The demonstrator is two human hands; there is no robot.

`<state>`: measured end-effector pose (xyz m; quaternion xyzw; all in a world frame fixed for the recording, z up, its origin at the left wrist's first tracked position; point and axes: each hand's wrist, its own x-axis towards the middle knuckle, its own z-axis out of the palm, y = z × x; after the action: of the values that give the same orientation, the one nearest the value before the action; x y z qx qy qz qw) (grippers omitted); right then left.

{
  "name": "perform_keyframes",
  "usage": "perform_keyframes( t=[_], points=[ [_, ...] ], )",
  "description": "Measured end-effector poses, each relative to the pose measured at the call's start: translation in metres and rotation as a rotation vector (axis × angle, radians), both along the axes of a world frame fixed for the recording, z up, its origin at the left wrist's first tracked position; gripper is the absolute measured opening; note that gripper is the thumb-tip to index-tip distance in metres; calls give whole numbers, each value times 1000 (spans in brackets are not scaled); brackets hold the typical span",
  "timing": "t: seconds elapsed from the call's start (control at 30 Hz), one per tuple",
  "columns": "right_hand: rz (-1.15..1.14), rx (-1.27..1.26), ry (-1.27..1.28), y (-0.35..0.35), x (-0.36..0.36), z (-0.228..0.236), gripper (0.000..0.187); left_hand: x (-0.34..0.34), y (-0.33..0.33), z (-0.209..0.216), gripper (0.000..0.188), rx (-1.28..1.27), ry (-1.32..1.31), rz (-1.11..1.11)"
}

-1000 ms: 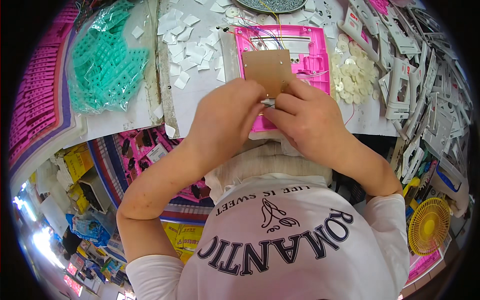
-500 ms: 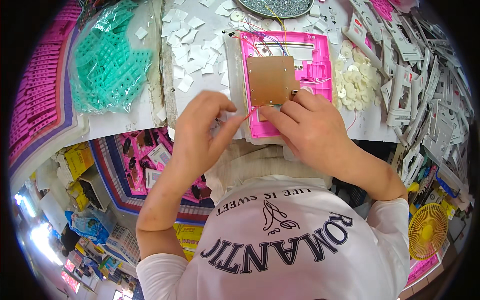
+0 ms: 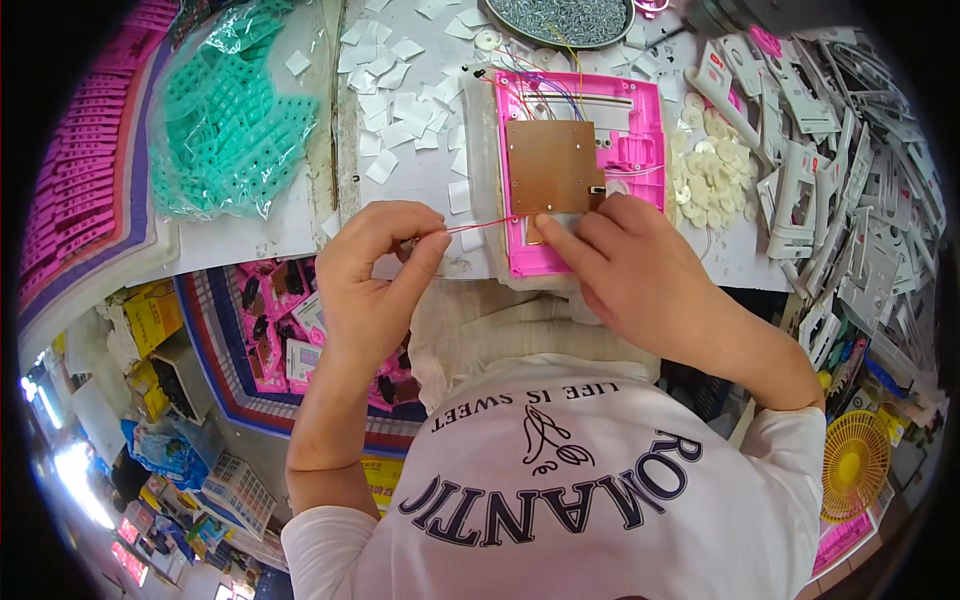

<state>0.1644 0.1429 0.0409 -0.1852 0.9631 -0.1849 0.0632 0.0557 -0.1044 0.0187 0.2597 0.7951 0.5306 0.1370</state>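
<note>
A pink plastic housing [image 3: 648, 128] lies on the table in front of me, with a brown circuit board [image 3: 553, 165] set in it. My left hand [image 3: 385, 265], left of the housing, pinches thin red wires [image 3: 478, 226] that stretch taut from the board's lower left corner. My right hand [image 3: 628, 240] rests over the lower right of the housing. Its index fingertip presses just below the board's lower edge, and the other fingers curl by the board's right side; whether they hold anything is hidden. Several coloured wires [image 3: 545, 92] loop above the board.
White square pads [image 3: 400, 110] are scattered left of the housing, beside a bag of turquoise parts [image 3: 235, 130]. A tray of screws [image 3: 565, 18] stands behind. Cream discs [image 3: 712, 180] and piled white panels [image 3: 870, 210] lie right. A crate [image 3: 235, 385] of pink parts sits below the table's left edge.
My left hand has moved left and drawn the red wires out straight. My right index finger has shifted slightly along the board's lower edge. A dark object has appeared at the far right.
</note>
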Motion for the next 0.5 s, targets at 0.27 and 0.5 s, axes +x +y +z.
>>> perform_keyframes(
  t=[0.27, 0.5],
  points=[
    [-50, 85, 68, -11, 11, -4, 61, 12, 30, -3, 23, 540, -529, 128],
    [-70, 14, 44, -12, 6, -5, 61, 14, 43, 4, 28, 717, -638, 113]
  ],
)
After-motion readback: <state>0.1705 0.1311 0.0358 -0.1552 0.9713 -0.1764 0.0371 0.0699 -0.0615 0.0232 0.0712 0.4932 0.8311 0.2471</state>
